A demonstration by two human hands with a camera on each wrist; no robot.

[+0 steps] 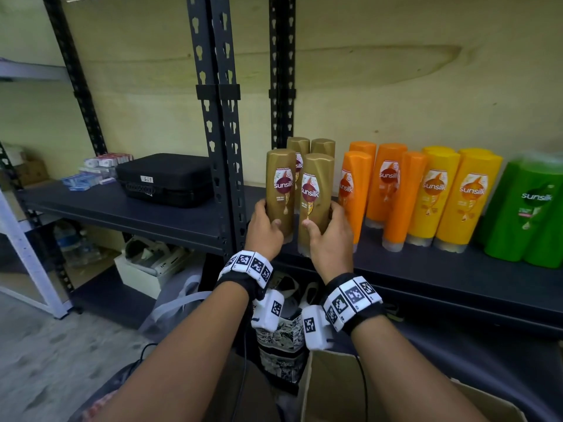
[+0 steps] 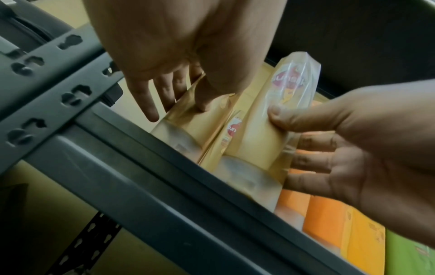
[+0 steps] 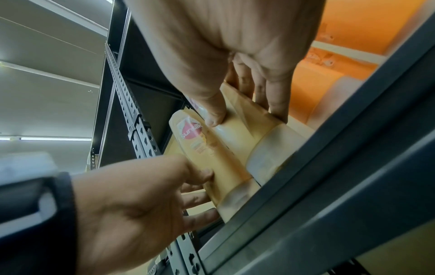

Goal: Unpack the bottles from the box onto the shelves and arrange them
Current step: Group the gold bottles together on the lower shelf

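left hand (image 1: 264,227): thumb and fingers clamped round left gold bottle (image 1: 281,190). right hand (image 1: 329,236): likewise clamped round right gold bottle (image 1: 313,202). both bottles at shelf (image 1: 426,269) near edge, cap-down, two more gold behind; orange, yellow, green rows to the right. box (image 1: 335,388) below, contents hidden.
left wrist view: thumb on bottle front, fingers down its far side; caps blurred.
right wrist view: same grip; whether caps rest on the shelf is unclear.
handling, judged: rigid plastic, moderately heavy, glossy, likely slippery; grip low on the body.
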